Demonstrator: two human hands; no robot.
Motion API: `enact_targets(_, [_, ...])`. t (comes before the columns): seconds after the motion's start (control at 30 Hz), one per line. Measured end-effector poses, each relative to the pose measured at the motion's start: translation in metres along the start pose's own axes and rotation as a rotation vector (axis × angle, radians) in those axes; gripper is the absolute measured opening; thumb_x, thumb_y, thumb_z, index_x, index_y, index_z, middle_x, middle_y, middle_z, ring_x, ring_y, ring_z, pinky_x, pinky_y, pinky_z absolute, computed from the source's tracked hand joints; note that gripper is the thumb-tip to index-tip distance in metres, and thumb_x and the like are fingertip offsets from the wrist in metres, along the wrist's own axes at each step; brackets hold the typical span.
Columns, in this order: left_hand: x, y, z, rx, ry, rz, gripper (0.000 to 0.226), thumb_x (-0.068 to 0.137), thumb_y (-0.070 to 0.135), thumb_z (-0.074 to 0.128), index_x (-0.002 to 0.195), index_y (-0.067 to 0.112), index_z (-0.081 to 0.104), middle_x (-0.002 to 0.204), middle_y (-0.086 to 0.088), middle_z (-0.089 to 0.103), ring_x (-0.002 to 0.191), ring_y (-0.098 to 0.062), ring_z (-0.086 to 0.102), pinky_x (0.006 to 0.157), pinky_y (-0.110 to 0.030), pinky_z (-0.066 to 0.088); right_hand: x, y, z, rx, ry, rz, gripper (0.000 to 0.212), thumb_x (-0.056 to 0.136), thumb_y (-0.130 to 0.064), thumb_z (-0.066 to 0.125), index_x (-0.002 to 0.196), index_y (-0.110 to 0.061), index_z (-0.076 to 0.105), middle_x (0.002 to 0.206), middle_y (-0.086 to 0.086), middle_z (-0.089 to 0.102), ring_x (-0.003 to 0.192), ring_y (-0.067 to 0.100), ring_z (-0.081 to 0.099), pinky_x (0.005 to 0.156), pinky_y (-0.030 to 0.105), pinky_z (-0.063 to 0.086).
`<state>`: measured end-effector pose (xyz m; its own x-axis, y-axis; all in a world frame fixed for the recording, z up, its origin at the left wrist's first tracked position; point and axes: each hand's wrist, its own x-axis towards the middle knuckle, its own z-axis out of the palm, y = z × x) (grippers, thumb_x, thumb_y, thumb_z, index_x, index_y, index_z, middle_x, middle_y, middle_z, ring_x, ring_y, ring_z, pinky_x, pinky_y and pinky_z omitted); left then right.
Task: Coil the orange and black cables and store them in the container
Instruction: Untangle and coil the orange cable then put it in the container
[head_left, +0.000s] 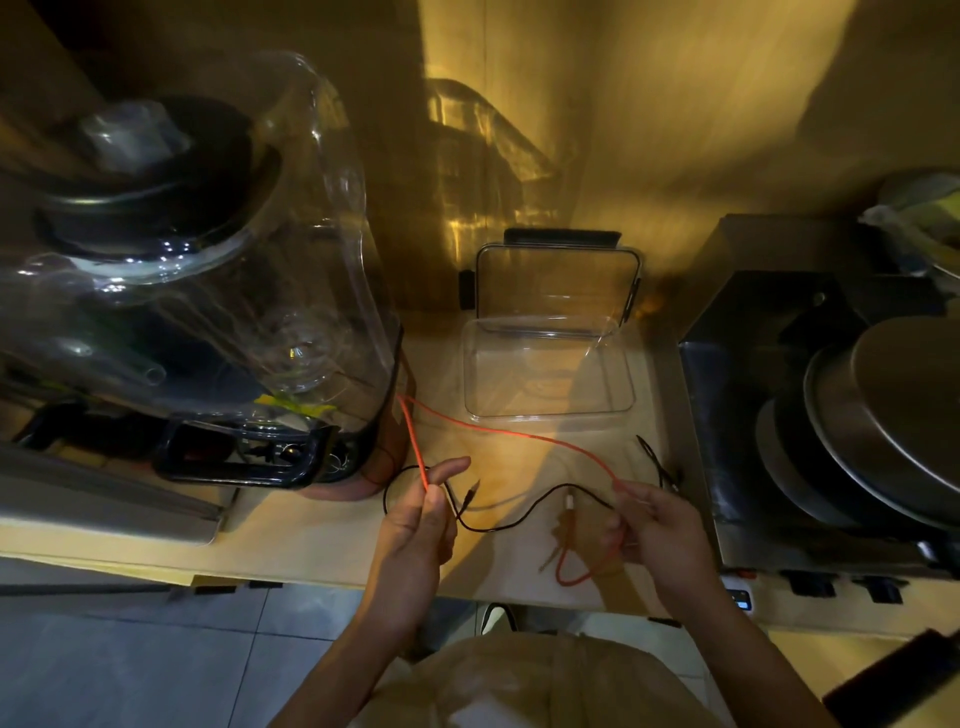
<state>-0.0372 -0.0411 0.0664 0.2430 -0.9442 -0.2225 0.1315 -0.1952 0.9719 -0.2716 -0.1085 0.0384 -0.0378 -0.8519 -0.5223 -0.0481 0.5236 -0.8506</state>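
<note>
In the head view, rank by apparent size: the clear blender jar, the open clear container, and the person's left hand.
1. Clear plastic blender jar, largest by far, though it stands nearest the camera.
2. Clear rectangular plastic container, lid propped open.
3. Left hand, pinching the thin orange cable.

The container (550, 379) sits at the counter's (322, 551) back edge, between the blender (197, 291) on the left and the stacked pans (883, 415) on the right.
</note>
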Motion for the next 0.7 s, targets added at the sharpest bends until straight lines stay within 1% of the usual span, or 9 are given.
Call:
enact_targets(0.07, [0.0,-0.001,0.0,0.023,-0.013,0.019,0.035,0.096,0.036,0.04,0.122,0.03,0.063,0.06,0.0,0.027,0.05,-0.006,0.027,0.047,-0.019,0.025,0.002,-0.002,-0.008,0.005,0.001,0.014,0.018,0.098,-0.007,0.05,0.111,-0.009,0.063,0.064,0.01,0.061,0.049,0.017,0.061,0.047,0.03,0.053])
enact_targets(0.17, [0.001,-0.001,0.001,0.031,-0.024,0.033,0.033,0.096,0.035,0.039,0.118,0.035,0.064,0.059,0.0,0.028,0.05,-0.006,0.027,0.046,-0.019,0.026,0.007,-0.002,-0.017,-0.016,0.0,0.037,0.021,0.098,-0.008,0.05,0.116,-0.007,0.062,0.063,0.007,0.064,0.051,0.018,0.062,0.054,0.035,0.052])
enact_targets(0.3, [0.0,0.001,0.0,0.049,-0.012,0.035,0.034,0.096,0.037,0.039,0.117,0.034,0.065,0.061,-0.002,0.029,0.051,-0.008,0.027,0.047,-0.02,0.027,0.004,-0.009,-0.02,-0.059,-0.006,0.014,0.021,0.099,-0.009,0.047,0.115,-0.007,0.061,0.066,0.01,0.06,0.048,0.016,0.059,0.052,0.034,0.048])
enact_targets(0.43, [0.0,0.004,-0.004,0.043,-0.005,0.02,0.032,0.1,0.04,0.038,0.112,0.029,0.067,0.06,-0.003,0.027,0.05,-0.009,0.026,0.046,-0.022,0.025,-0.006,-0.022,-0.021,-0.118,-0.019,-0.047,0.022,0.099,-0.009,0.047,0.115,-0.006,0.062,0.06,0.007,0.056,0.044,0.016,0.051,0.044,0.029,0.045])
enact_targets(0.5, [-0.001,0.007,-0.006,0.0,-0.002,-0.007,0.038,0.099,0.043,0.038,0.103,0.021,0.068,0.057,-0.001,0.026,0.049,-0.011,0.024,0.046,-0.026,0.02,-0.013,-0.03,-0.02,-0.22,0.002,-0.105,0.021,0.099,-0.011,0.048,0.111,-0.01,0.066,0.053,-0.001,0.054,0.041,0.01,0.048,0.041,0.024,0.041])
enact_targets(0.53, [-0.001,0.008,-0.008,-0.039,-0.005,-0.015,0.042,0.097,0.045,0.037,0.098,0.017,0.067,0.055,-0.001,0.025,0.048,-0.012,0.023,0.046,-0.029,0.019,-0.016,-0.034,-0.019,-0.297,0.024,-0.149,0.02,0.098,-0.014,0.05,0.107,-0.014,0.068,0.051,-0.006,0.056,0.041,0.006,0.048,0.042,0.022,0.04])
enact_targets(0.57, [-0.001,0.01,-0.01,-0.071,-0.007,-0.019,0.045,0.096,0.047,0.036,0.093,0.014,0.067,0.053,0.0,0.024,0.047,-0.013,0.022,0.045,-0.031,0.018,-0.021,-0.039,-0.019,-0.385,0.047,-0.209,0.018,0.097,-0.016,0.052,0.103,-0.018,0.069,0.054,-0.008,0.062,0.044,0.003,0.051,0.046,0.02,0.041])
enact_targets(0.63, [0.003,0.015,-0.014,-0.11,-0.006,-0.02,0.049,0.095,0.049,0.034,0.086,0.014,0.066,0.051,0.001,0.024,0.043,-0.012,0.023,0.044,-0.029,0.019,-0.029,-0.049,-0.02,-0.586,0.055,-0.336,0.013,0.094,-0.022,0.058,0.097,-0.027,0.07,0.063,-0.002,0.068,0.055,0.005,0.061,0.053,0.024,0.046])
enact_targets(0.7, [0.009,0.021,-0.015,-0.12,-0.015,-0.011,0.048,0.095,0.049,0.034,0.082,0.016,0.067,0.049,0.002,0.025,0.041,-0.011,0.025,0.043,-0.03,0.018,-0.038,-0.059,-0.021,-0.764,0.014,-0.422,0.008,0.091,-0.028,0.061,0.093,-0.034,0.067,0.054,0.003,0.062,0.052,0.013,0.059,0.051,0.03,0.047])
